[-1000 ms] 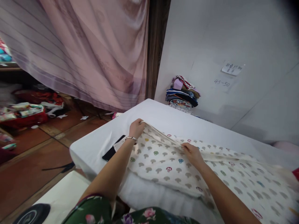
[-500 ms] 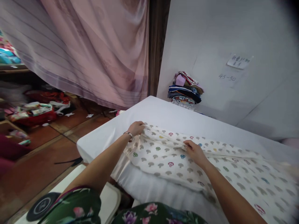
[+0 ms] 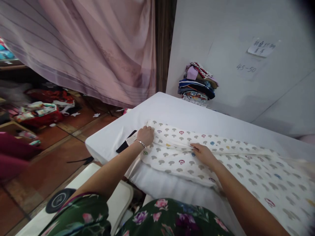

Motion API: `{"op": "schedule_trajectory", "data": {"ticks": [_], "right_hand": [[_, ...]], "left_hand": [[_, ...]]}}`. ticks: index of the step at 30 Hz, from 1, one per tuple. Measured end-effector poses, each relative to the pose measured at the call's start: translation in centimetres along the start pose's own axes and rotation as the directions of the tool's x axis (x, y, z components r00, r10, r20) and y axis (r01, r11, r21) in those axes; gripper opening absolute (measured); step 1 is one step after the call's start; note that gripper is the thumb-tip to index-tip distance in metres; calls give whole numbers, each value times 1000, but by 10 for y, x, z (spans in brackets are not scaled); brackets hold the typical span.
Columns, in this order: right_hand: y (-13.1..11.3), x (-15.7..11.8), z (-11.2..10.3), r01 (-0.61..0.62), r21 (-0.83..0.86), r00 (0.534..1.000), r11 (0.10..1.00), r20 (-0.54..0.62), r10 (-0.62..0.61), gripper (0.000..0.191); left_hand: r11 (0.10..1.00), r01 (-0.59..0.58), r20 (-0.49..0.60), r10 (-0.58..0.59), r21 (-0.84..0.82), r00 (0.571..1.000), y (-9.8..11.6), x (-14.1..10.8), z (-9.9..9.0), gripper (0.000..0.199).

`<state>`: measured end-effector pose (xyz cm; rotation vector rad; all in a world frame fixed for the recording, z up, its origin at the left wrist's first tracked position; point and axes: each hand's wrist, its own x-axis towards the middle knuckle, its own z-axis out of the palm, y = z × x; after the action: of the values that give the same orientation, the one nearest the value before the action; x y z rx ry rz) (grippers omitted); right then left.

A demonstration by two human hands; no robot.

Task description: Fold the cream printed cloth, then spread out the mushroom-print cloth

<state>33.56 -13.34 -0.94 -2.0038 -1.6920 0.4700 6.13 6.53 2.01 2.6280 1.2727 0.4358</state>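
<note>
A long white cloth [image 3: 179, 154] printed with grey and coloured mushrooms lies across the white-covered table [image 3: 169, 108], with a lengthwise fold along it. At its left end my left hand [image 3: 145, 135], wearing a bracelet, is closed on the cloth, its fingertips mostly hidden. Farther right, my right hand [image 3: 203, 155] pinches the folded layer between thumb and fingers. A flat black item [image 3: 121, 147] with a pale strip on it shows beside my left wrist; I cannot tell what it is.
A stack of folded clothes [image 3: 197, 83] stands by the wall behind the table. To the left hangs a pink curtain [image 3: 118, 55]. A red container [image 3: 41, 118] of small items sits on the tiled floor. Near my left elbow is a white surface [image 3: 86, 173] bearing a round black object [image 3: 59, 200].
My left hand has turned over and come down at the cloth's left end, laying the lifted edge flat. The black item has come into sight. My right hand has shifted slightly along the fold.
</note>
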Motion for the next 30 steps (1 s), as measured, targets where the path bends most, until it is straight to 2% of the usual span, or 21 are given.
{"op": "schedule_trajectory", "data": {"ticks": [3, 6, 8, 10, 13, 16, 22, 24, 28, 30], "right_hand": [[0, 0, 1, -17, -10, 1000, 1000, 10, 17, 34], [0, 0, 1, -8, -5, 1000, 1000, 10, 8, 32], [-2, -1, 0, -2, -2, 1000, 1000, 15, 2, 30], [-4, -2, -1, -6, -9, 1000, 1000, 29, 7, 30], [-8, -3, -4, -28, -24, 997, 999, 67, 29, 31], [-11, -4, -5, -20, -35, 997, 999, 72, 22, 29], [-11, -6, -1, 118, -79, 993, 990, 40, -115, 26], [-12, -8, 0, 139, -107, 990, 985, 39, -135, 27], [-16, -9, 1, 178, -189, 984, 966, 22, -177, 31], [-19, -8, 3, 211, -224, 976, 951, -9, -219, 31]], "left_hand": [[966, -238, -78, 246, 104, 966, 16, -12, 2, 27], [862, -506, -17, 506, 13, 862, 33, -23, 11, 38], [799, -597, 23, 600, -70, 800, 42, -27, 19, 32], [789, -604, 32, 610, -113, 791, 48, -27, 26, 23], [812, -561, 28, 572, -160, 820, 51, -21, 31, 11], [831, -506, 28, 525, -231, 850, 50, -13, 29, 11], [858, -461, 189, 503, -224, 844, 52, -5, 22, 16], [840, -494, 161, 532, -223, 832, 52, -4, 21, 17], [769, -591, 38, 617, -243, 786, 51, -6, 16, 19], [760, -607, -5, 624, -233, 782, 50, -9, 14, 20]]}}
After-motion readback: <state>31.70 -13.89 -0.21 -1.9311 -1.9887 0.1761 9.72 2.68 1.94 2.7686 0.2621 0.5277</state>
